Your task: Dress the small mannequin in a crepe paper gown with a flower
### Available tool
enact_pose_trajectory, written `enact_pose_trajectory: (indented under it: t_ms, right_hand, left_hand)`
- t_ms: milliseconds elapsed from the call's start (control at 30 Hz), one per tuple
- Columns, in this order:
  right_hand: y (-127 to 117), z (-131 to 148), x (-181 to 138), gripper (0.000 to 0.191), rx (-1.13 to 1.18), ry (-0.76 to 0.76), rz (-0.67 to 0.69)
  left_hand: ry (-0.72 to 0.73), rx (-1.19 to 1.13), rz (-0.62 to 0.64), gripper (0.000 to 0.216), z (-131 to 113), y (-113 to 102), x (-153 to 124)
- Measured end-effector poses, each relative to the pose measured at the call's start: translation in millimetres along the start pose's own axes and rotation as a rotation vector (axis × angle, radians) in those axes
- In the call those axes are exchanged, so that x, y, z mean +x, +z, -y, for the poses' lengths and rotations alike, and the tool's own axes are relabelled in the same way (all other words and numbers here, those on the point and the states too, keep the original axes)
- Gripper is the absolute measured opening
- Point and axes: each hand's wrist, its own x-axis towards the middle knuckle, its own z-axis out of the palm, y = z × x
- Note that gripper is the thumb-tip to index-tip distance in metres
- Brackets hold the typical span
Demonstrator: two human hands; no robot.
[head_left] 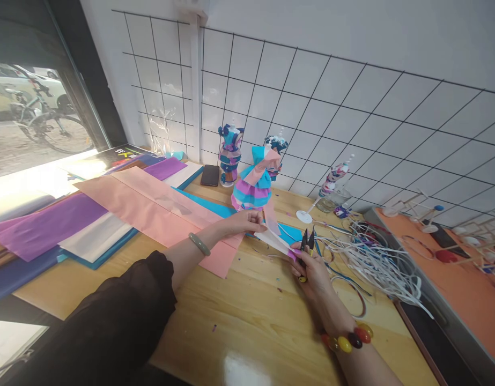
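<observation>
A pale strip of paper [275,240], with a purple end, is stretched between my two hands above the table. My left hand [249,222] is closed in a pinch on its upper left end. My right hand [314,271] grips the purple end between thumb and finger, and also holds small dark-bladed snips [307,241] with their tips pointing up. Just behind my left hand stands a small dress form in a tiered blue, pink and purple paper dress [253,185]. Pink paper sheets [162,201] lie left of my hands.
More purple paper [58,225] and white and blue sheets spread leftward. A phone [210,175] and another dressed form [230,153] stand by the wall. On the right are a slim figure on a white base [304,216], a glass jar [331,202] and tangled cords [386,257].
</observation>
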Motion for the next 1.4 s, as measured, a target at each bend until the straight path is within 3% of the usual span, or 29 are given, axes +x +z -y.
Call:
enact_pose_trajectory:
  t_ms: [267,600,1000,1167,1400]
  right_hand:
    - [-2,-1,0,0.015,-0.038,-0.019,-0.013]
    - [1,-3,-3,0.009,-0.111,-0.056,0.031]
    - [-1,-4,-2,0.007,-0.141,-0.064,0.076]
    - [-1,-2,-5,0.014,-0.167,-0.066,0.114]
    - [4,-3,-8,0.029,-0.389,-0.103,-0.013]
  left_hand:
    - [-0.034,-0.086,0.038,0.033,9,-5,2]
    - [-0.013,-0.112,-0.019,0.007,12,-8,2]
    - [-0.045,-0.141,0.01,0.011,6,-6,1]
    - [-0.034,-0.194,0.033,0.012,2,-6,1]
    - [-0.002,0.033,-0.039,0.027,3,-3,2]
